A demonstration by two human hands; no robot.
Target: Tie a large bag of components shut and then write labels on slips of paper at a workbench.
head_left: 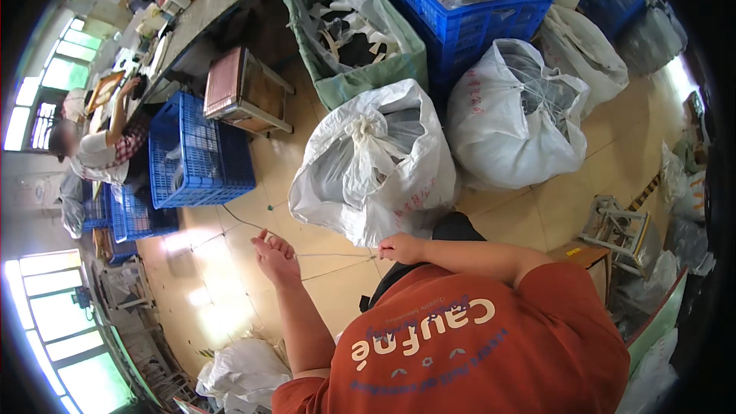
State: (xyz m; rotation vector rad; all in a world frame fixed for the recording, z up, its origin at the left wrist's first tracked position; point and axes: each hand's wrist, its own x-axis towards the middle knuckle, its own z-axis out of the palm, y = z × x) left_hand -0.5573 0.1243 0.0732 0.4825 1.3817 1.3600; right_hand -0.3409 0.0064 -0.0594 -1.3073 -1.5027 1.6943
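Observation:
My left hand (274, 254) is held out over the tiled floor, its fingers closed on a thin pale string (337, 254). That string runs across to my right hand (399, 248), which is a fist pinching its other part. A second strand slants just below, and one end trails away over the floor to the left. Directly beyond both hands stands a big white plastic sack (376, 161) with its mouth knotted shut. My orange-red shirt fills the lower part of the view.
A second white sack (514, 115) stands to the right. Behind are a green-lined bin (368, 80), blue crates (475, 23) (199, 157) and a wooden stool (245, 92). Another person (100, 149) sits at a long table, far left. A small metal stool (617, 226) is right.

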